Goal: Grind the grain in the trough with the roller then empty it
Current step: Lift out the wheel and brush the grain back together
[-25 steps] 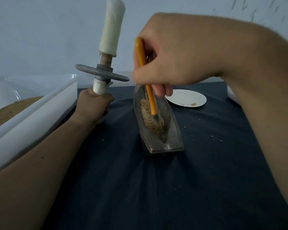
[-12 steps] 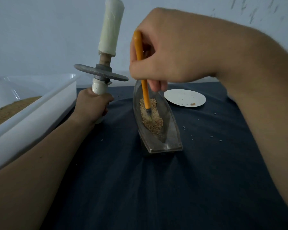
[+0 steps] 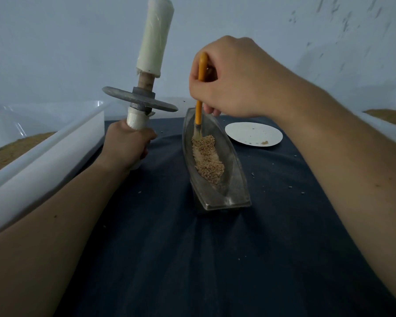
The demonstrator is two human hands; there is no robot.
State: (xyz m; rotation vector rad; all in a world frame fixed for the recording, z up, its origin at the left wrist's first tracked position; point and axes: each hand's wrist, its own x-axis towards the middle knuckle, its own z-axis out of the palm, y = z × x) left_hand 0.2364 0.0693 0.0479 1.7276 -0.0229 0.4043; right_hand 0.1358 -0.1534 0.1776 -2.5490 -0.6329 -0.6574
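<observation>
A boat-shaped metal trough (image 3: 234, 186) lies lengthwise on the dark cloth, with a strip of tan grain (image 3: 207, 157) along its bottom. My right hand (image 3: 233, 81) grips an orange-handled brush (image 3: 199, 104) above the trough's far end; its bristles touch the far edge of the grain. To the left, my left hand (image 3: 128, 143) holds the roller (image 3: 144, 97) upright by its lower white handle. The roller's grey metal disc sits level in the air, clear of the trough.
A white plastic bin (image 3: 44, 156) with brown grain stands along the left side. A small white plate (image 3: 253, 135) with a few crumbs lies behind the trough on the right. Another bin with grain (image 3: 389, 117) shows at the right edge. Stray grains dot the cloth.
My right hand has drawn the brush from the near part of the grain back to the trough's far end. The roller in my left hand has stayed put.
</observation>
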